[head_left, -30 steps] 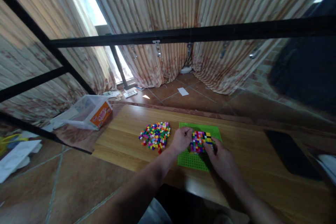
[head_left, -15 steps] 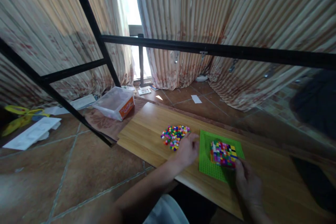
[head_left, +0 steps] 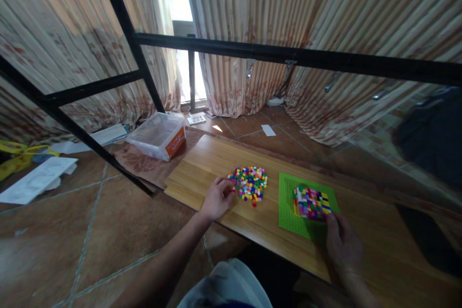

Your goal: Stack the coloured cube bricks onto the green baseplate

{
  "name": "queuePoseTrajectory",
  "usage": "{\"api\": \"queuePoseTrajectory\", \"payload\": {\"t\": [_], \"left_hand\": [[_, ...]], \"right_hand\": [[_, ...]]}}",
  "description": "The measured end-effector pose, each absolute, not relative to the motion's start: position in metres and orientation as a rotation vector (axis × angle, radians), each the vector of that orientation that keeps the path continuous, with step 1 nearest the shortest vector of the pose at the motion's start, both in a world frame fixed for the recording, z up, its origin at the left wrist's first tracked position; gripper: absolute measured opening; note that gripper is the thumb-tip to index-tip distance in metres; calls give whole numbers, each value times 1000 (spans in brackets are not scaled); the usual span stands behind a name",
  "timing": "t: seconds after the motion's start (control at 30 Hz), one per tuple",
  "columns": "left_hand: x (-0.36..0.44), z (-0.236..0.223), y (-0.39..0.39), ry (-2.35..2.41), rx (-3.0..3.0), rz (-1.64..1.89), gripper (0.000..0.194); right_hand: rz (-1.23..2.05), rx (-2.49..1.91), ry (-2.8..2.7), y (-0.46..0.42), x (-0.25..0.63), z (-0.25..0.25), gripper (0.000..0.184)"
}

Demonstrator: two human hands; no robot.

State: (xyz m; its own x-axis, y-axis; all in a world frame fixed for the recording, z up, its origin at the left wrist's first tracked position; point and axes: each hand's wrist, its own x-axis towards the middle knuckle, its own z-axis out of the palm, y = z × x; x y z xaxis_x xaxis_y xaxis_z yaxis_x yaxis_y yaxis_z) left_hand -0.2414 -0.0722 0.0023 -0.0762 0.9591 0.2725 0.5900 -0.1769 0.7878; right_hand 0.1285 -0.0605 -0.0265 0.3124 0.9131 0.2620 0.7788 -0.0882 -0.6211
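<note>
My left hand (head_left: 217,198) is at the left edge of a loose pile of small coloured building bricks (head_left: 252,180) on the wooden board. Its fingers curl in toward the thumb at the bricks; what lies between the tips is too small to make out. Further right, a green studded baseplate (head_left: 287,209) carries a stacked block of multicoloured bricks (head_left: 312,203). My right hand (head_left: 342,240) is closed at the near right corner of that block, thumb and fingers against it. The palm side of this hand is hidden.
The bricks rest on a long wooden tabletop (head_left: 202,161). Beyond its left end stands a clear plastic box (head_left: 155,142) with an orange label. A dark flat object (head_left: 426,236) lies at the right. A black metal frame (head_left: 224,48) crosses in front of the curtains.
My left hand has moved left, from between the pile and the baseplate to the pile's left edge. My right hand stays at the block's corner. The view has shifted slightly.
</note>
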Motion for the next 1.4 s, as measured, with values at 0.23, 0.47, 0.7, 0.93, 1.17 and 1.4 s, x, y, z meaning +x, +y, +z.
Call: {"api": "queuePoseTrajectory", "payload": {"t": [0.23, 0.47, 0.7, 0.93, 1.17, 1.4], "left_hand": [[-239, -3, -68, 1673, 1942, 1050, 15], [-237, -3, -68, 1728, 1951, 1014, 16], [-232, -6, -63, 1770, 1915, 1057, 18], [-231, -7, -60, 1853, 1850, 1038, 18], [-235, 3, -59, 1698, 1809, 1158, 21], [-235, 5, -57, 1675, 1615, 1205, 21]], "right_hand": [[227, -1896, -1485, -62, 123, -22, 67], [208, -1855, -1493, -64, 118, -18, 68], [255, -1797, -1469, -64, 114, -15, 60], [246, -1814, -1452, -64, 112, -14, 62], [244, -1798, -1452, -65, 111, -13, 61], [220, -1786, -1466, -64, 112, -14, 60]]}}
